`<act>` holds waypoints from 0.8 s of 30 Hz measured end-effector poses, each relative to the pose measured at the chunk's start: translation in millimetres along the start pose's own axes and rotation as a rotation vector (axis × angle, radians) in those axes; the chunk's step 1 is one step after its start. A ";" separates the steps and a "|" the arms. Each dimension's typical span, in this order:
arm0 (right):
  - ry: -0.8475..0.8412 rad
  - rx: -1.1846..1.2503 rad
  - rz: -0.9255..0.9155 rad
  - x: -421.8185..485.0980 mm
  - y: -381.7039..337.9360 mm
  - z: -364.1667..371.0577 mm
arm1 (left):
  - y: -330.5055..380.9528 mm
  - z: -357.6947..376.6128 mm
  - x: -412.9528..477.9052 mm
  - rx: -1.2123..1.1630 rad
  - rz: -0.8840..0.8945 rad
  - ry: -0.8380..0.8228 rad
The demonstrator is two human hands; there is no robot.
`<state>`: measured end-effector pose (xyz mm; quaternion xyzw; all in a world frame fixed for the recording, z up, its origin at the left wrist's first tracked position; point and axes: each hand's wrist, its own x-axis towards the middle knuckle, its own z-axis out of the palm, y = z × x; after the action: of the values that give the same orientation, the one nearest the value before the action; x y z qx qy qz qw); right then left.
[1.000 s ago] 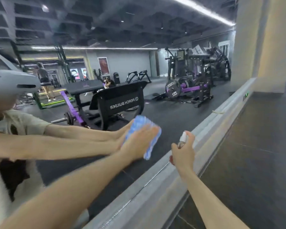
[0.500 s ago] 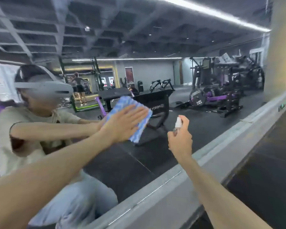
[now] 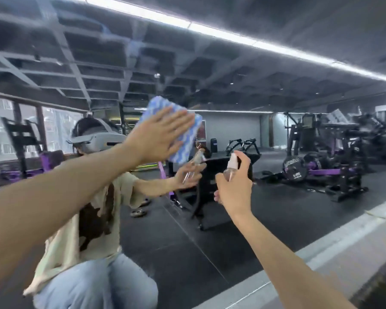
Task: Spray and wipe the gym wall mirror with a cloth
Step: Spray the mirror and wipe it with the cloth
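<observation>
1. The left hand [image 3: 158, 134] is spread flat with its fingers straight. It presses a blue-and-white cloth [image 3: 188, 139] against the wall mirror [image 3: 232, 241], high on the glass.
2. The right hand [image 3: 234, 190] is curled round a small clear spray bottle [image 3: 230, 169]. The bottle is upright, near the glass, below and right of the cloth.
3. Farther right, a reflected weight plate [image 3: 294, 168] carries white lettering, too blurred to read.
</observation>
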<state>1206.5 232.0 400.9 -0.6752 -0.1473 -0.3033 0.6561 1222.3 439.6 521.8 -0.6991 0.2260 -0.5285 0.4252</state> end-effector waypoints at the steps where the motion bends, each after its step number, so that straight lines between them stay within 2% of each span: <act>1: 0.026 0.041 -0.006 10.9 -4.5 -2.5 | -30.2 -2.9 16.3 0.039 -0.225 0.003; 3: 0.068 0.055 -0.036 28.5 -12.6 -3.0 | -67.6 -14.2 41.0 0.034 -0.563 -0.041; 4: 0.080 0.038 -0.048 35.2 -15.9 0.1 | -67.7 -15.9 48.7 0.038 -0.625 -0.050; 5: 0.090 0.030 -0.056 40.6 -19.8 4.2 | -59.9 -14.4 55.3 0.047 -0.559 -0.047; 6: 0.093 0.017 -0.060 43.6 -22.4 9.8 | -45.4 -9.0 59.7 0.048 -0.378 -0.058; 8: 0.090 0.000 -0.090 45.8 -29.5 20.7 | -13.7 5.0 56.2 0.013 0.093 -0.143; 9: 0.092 -0.001 -0.110 45.2 -33.9 24.8 | -11.5 3.1 53.6 -0.002 0.228 -0.179; 10: 0.092 0.001 -0.128 45.5 -37.6 26.5 | -19.8 -3.5 53.9 -0.009 0.252 -0.186; 11: 0.085 0.002 -0.144 45.2 -40.9 27.2 | -34.8 -11.7 53.4 -0.018 0.159 -0.180; 14: 0.054 -0.009 -0.173 44.8 -47.3 21.5 | -89.4 -26.1 41.3 0.040 -0.426 -0.070; 15: 0.056 -0.010 -0.184 43.9 -49.2 18.4 | -107.2 -29.3 34.7 0.055 -0.567 -0.049; 16: 0.055 -0.019 -0.191 42.7 -50.1 16.0 | -118.0 -32.4 29.0 0.061 -0.663 -0.052; 18: 0.056 -0.021 -0.181 38.6 -51.4 14.9 | -114.6 -39.1 27.4 0.038 -0.742 -0.060; 19: 0.055 -0.009 -0.173 36.0 -52.7 16.7 | -104.7 -38.2 28.0 0.023 -0.670 -0.071; 20: 0.048 -0.008 -0.167 33.6 -53.2 19.4 | -89.3 -34.0 28.2 0.005 -0.467 -0.100; 22: 0.022 -0.017 -0.172 28.7 -59.4 25.5 | -51.4 -24.5 18.9 -0.031 0.069 -0.248; 23: 0.017 -0.016 -0.186 27.2 -64.7 27.9 | -46.6 -24.3 16.2 -0.017 0.214 -0.292; 24: 0.006 -0.019 -0.209 27.0 -69.7 29.4 | -52.8 -26.7 15.7 -0.031 0.205 -0.293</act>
<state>1192.1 262.0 474.0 -0.6614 -0.2120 -0.3738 0.6148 1195.7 446.4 576.5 -0.7484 0.2401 -0.3714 0.4943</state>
